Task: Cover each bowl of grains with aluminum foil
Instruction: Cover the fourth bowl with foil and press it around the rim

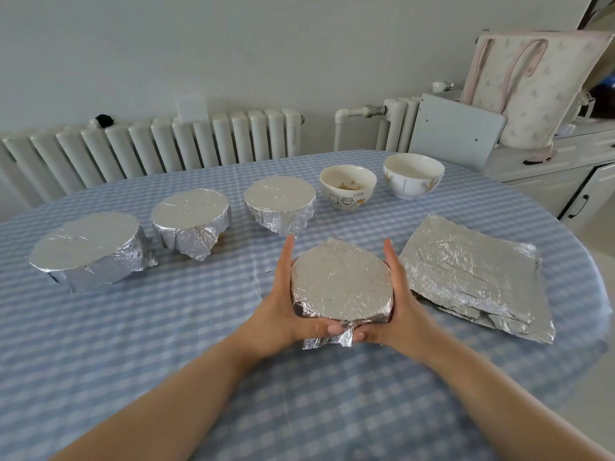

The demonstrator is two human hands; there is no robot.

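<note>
Between both palms (fingers straight), left hand [283, 307] and right hand [396, 301] press foil-covered bowl [341, 284]

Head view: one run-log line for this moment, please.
phase: pressing foil on fourth bowl | left hand, right hand: cupping its sides | covered bowls in row: three | uncovered: two | spare foil sheets: right of bowl

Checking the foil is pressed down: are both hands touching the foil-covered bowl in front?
Touching. The head view shows the left hand and right hand flat against opposite sides of the foil-covered bowl, thumbs on the crumpled foil at its near edge.
</note>
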